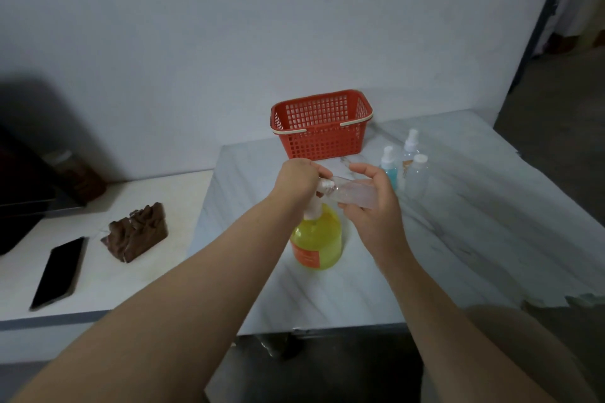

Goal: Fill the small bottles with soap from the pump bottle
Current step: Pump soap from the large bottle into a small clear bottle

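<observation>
Here, the yellow pump bottle point(317, 240) stands on the marble counter point(458, 239). Above it, the left hand point(296, 181) covers the pump head, fingers apparently closed on it; the right hand point(371, 203) grips a clear small bottle point(352, 195), tilted, at the spout. Beyond it: three small bottles point(406, 163) and a red basket point(320, 124).

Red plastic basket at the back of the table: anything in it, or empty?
Empty as far as visible: the red lattice plastic basket shows only its own walls and the white wall behind through the holes. Its floor is partly hidden.
</observation>
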Action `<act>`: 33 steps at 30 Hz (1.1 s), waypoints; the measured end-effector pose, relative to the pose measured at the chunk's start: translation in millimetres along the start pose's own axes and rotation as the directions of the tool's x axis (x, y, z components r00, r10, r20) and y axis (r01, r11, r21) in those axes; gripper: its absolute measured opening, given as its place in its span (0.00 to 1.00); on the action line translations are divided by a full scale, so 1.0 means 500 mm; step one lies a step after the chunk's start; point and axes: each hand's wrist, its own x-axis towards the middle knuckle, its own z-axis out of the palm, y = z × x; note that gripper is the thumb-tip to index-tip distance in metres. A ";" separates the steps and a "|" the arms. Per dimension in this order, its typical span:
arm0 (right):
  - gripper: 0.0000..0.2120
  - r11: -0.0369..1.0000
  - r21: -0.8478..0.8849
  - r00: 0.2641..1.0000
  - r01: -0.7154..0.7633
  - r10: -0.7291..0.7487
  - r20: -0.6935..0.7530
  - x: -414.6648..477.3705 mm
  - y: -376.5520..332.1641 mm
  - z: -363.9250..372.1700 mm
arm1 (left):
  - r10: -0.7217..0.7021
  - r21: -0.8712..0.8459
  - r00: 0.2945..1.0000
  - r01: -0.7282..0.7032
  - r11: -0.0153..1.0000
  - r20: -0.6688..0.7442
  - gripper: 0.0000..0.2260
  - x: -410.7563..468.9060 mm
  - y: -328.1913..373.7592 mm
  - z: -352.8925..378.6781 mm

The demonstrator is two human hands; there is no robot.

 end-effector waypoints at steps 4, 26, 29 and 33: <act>0.22 1.000 -0.026 1.000 0.017 -0.017 -0.006 0.007 0.005 -0.001 | 0.022 0.093 0.997 -0.015 0.996 -0.068 0.13 0.015 0.012 -0.001; 0.26 0.999 -0.001 0.999 -0.043 0.043 0.002 0.011 0.025 0.009 | 0.065 0.149 0.989 -0.044 0.988 -0.136 0.16 0.026 -0.024 0.013; 0.26 0.999 0.003 0.999 -0.040 0.040 0.005 0.007 0.026 0.006 | 0.049 0.151 0.991 -0.029 0.988 -0.127 0.16 0.024 -0.023 0.014; 0.27 0.999 0.029 1.000 -0.028 0.028 -0.002 0.008 0.017 0.006 | 0.054 0.235 0.994 -0.029 0.972 -0.099 0.18 0.029 -0.018 0.008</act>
